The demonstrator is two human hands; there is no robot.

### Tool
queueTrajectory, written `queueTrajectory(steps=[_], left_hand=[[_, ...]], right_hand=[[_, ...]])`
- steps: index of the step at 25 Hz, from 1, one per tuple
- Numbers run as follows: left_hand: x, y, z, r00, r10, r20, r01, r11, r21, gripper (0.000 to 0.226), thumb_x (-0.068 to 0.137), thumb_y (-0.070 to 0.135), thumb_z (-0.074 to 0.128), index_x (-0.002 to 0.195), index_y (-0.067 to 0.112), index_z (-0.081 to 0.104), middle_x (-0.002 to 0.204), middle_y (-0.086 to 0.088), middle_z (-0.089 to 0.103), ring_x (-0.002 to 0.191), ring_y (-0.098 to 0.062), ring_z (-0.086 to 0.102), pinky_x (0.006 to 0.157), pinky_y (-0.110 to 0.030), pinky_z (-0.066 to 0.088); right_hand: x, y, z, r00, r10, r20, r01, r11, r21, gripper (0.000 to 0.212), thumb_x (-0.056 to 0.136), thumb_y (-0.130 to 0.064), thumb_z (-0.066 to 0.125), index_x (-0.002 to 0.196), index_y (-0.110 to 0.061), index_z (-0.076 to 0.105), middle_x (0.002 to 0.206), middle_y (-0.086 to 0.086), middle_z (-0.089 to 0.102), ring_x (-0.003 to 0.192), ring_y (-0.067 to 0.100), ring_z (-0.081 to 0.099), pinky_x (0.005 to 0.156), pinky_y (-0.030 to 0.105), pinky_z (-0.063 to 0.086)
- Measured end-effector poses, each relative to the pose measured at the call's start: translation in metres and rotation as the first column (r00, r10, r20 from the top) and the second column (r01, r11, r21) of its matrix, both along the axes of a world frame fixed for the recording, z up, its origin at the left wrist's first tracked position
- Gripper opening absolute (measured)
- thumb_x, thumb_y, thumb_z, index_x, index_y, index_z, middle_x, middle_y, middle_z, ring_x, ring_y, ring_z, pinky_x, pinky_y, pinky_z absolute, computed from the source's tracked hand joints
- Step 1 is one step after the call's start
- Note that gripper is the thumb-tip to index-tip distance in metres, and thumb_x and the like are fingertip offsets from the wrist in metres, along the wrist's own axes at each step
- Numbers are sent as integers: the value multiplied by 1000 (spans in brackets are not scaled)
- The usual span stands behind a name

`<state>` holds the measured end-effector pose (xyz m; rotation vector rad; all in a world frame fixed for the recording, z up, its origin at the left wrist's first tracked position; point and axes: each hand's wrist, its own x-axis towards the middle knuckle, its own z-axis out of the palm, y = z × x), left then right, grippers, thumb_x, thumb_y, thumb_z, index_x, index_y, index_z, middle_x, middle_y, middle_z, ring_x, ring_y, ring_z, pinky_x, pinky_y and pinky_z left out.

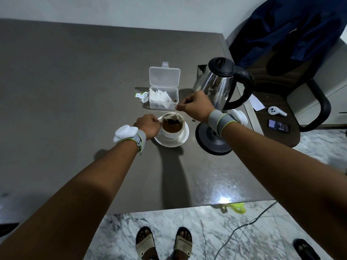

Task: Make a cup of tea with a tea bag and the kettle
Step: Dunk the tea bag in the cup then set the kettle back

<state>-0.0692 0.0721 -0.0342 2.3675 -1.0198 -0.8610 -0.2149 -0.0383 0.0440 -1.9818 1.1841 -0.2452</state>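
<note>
While left hand point(148, 126) grips cup point(169, 135) side, right hand point(195, 107) pinches tea bag point(171, 121) string.

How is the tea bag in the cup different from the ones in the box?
The tea bag in the cup looks dark and soaked in brown tea; the tea bags in the box look white and dry. The right hand pinches the cup bag's string; the box bags' tags hang loose outside.

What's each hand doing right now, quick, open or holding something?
Left hand: closed, gripping the cup at its left side.
Right hand: closed, pinching the tea bag by its string above the cup.
</note>
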Motion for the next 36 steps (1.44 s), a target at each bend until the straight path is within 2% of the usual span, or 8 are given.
queueTrajectory(steps=[2,6,18,23,26,30,34,36], left_hand=[[0,1,0,1000,-10,3,10,1000,6,25,93,34,57,110,21,70,126,-14,66,119,-39,57,100,-37,47],[1,1,1,1000,-13,-1,13,1000,5,26,93,34,57,111,21,71,126,-14,67,119,-39,57,100,-37,47],[6,-2,4,998,-56,-14,57,998,39,26,92,35,58,110,22,70,125,-14,66,117,-37,59,99,-36,48],[11,-3,8,994,-113,-7,113,992,63,26,91,34,60,111,22,71,126,-14,67,119,-36,58,99,-34,48],[13,-6,13,988,-156,16,154,984,90,29,90,34,60,112,19,72,125,-15,67,117,-37,60,98,-34,49],[15,-11,20,980,-196,21,191,973,130,33,89,38,61,112,16,73,125,-15,67,114,-37,61,96,-35,50],[21,-22,27,956,-287,51,272,940,204,29,89,35,62,98,10,74,117,-15,69,106,-35,62,85,-33,48],[27,-33,31,954,-297,31,281,930,237,31,89,33,64,100,7,74,111,-13,70,97,-32,62,81,-32,47]], right_hand=[[1,-1,1,1000,-13,15,13,1000,12,23,79,-21,78,58,-18,69,54,-3,59,56,19,55,57,41,60],[3,-1,0,1000,-16,-3,16,1000,-18,31,76,-23,79,49,-23,65,48,-11,58,54,15,57,59,34,59],[2,-1,0,1000,-19,9,19,1000,6,29,79,-21,79,54,-21,66,58,0,62,59,19,57,63,41,61],[2,1,3,998,-56,21,56,998,-2,19,81,-18,78,63,-15,70,67,7,66,62,22,59,62,41,60],[5,-4,8,995,-77,71,79,997,-22,25,81,-19,77,58,-19,68,60,2,63,57,18,58,56,32,55],[14,-21,17,991,-72,115,75,997,-17,23,82,-23,76,60,-23,69,64,-4,67,65,14,62,70,31,56],[26,-44,21,987,-78,138,83,996,-24,21,81,-24,77,62,-19,70,58,-6,62,59,11,55,67,29,51],[34,-57,21,987,-85,133,91,995,-34,19,79,-27,76,63,-19,72,59,-5,63,58,12,56,63,28,51]])
